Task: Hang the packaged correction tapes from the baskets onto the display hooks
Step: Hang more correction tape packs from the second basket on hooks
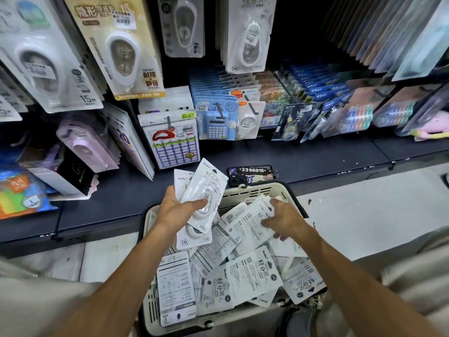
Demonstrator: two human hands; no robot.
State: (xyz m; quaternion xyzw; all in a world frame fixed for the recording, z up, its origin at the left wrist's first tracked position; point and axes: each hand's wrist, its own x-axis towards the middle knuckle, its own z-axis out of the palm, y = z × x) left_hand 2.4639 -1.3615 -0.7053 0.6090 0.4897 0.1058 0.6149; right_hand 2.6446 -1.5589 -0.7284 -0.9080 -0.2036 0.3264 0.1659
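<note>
**A:** Left section, upper hooks?

**B:** Hanging correction tapes (46,66), white blister cards; one reads "15M". Beside it a beige card (121,47) with large Chinese print and a price sticker, text too small to read in full.

**A:** Left hand?

**B:** Left hand (176,210), fingers curled round a fanned stack of packs (201,198), thumb pressed across the top blister. Cards read "BoBo", with "76" at the lower corner. Held above the basket's far-left corner.

**A:** Handling notes?

**B:** Judged light; thin stiff card with a hard clear blister, glossy and likely to slide against each other in a stack. Best taken by the card edges, keeping the hang hole at the top free for the hook.

**A:** Centre?

**B:** Basket (286,188), pale plastic, slotted walls, on the floor against the shelf (315,154). Loose packs (243,278) heaped inside, mostly face down, same "BoBo" marking. Matching stock hangs on the hook above (247,35).

**A:** Right hand?

**B:** Right hand (283,217), fingers pinching a face-down pack (247,224) in the heap. Behind the basket, a phone (245,177) and a tag reading "3396815".
</note>
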